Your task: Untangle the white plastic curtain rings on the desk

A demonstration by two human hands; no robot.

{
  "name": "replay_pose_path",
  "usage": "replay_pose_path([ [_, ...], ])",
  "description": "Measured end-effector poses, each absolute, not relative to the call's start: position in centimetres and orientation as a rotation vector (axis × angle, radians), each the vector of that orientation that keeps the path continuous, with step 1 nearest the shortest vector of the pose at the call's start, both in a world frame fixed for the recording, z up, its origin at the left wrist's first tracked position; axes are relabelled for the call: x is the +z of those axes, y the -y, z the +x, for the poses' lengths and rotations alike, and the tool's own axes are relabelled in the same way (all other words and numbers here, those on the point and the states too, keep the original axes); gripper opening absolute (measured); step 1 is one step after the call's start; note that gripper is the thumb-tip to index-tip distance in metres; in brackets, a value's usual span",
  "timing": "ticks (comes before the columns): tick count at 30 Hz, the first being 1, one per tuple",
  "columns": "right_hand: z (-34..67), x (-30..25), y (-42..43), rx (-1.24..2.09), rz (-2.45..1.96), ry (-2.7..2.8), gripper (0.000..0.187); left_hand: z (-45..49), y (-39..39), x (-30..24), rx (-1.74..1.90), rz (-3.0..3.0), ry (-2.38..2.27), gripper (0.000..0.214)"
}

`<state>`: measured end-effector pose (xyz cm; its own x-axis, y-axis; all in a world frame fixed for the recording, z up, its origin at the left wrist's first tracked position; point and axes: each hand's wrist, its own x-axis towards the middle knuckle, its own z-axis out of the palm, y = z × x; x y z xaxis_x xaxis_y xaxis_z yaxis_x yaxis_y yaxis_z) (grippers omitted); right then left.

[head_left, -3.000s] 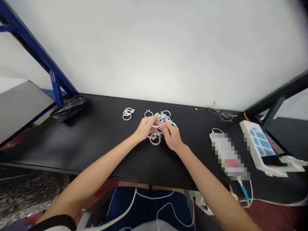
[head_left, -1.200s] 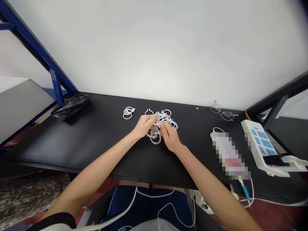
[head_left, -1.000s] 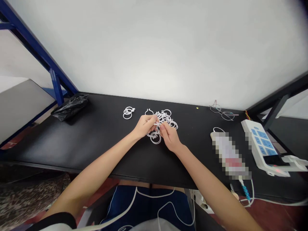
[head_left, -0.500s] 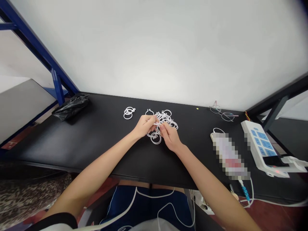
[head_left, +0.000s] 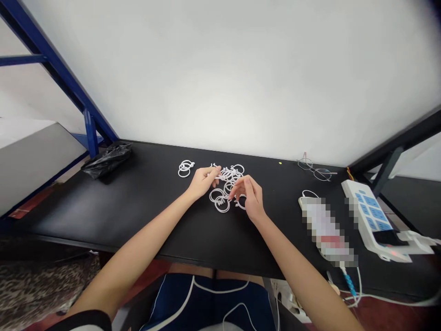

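Note:
A loose pile of thin white rings (head_left: 222, 204) lies on the black table between my hands; some have small knobs at their open ends. At the pile's left edge, my left hand (head_left: 204, 180) is closed in a pinch on a white ring, mostly hidden by the fingers. My right hand (head_left: 251, 195) hovers over the pile's right side, its thumb and fingers apart and loosely bent. No ring shows in its grasp, though one white ring (head_left: 242, 202) lies just beneath it. Farther left, a small group of white rings (head_left: 185, 168) overlaps on the table.
A crumpled black plastic bag (head_left: 107, 160) sits at the back left. Wire-framed glasses (head_left: 322, 174) lie at the back right. A blurred phone (head_left: 327, 230) with a cable and a white power strip (head_left: 374, 216) occupy the right. A pale wall (head_left: 220, 78) rises behind the table.
My right hand has parted from my left, moving slightly right, and its fingers have opened. A ring now shows under it. The whole view has shifted a little.

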<state>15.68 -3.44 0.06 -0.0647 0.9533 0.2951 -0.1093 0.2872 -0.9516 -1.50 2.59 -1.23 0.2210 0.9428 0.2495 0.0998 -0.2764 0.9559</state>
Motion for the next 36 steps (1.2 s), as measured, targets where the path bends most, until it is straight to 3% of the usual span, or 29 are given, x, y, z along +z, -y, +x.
replay_pose_path([
  [14, 16.2, 0.3, 3.0, 1.078, -0.873, 1.208, 0.039, -1.9, -3.1, -1.4, 1.143, 1.613, -1.046, 0.052],
  [24, 16.2, 0.2, 3.0, 1.083, -0.855, 1.194, 0.038, -1.7, -2.6, -1.7, 1.16, 1.781, -1.182, 0.037],
  [29, 16.2, 0.4, 3.0, 1.069, -0.859, 1.187, 0.039, -3.2, -3.3, -1.5, 1.144, 2.067, -1.585, 0.027],
  [36, 16.2, 0.5, 3.1, 1.067, -0.909, 1.178, 0.041, -5.0, -3.7, -0.9, 0.699, 2.346, -2.069, 0.021],
])
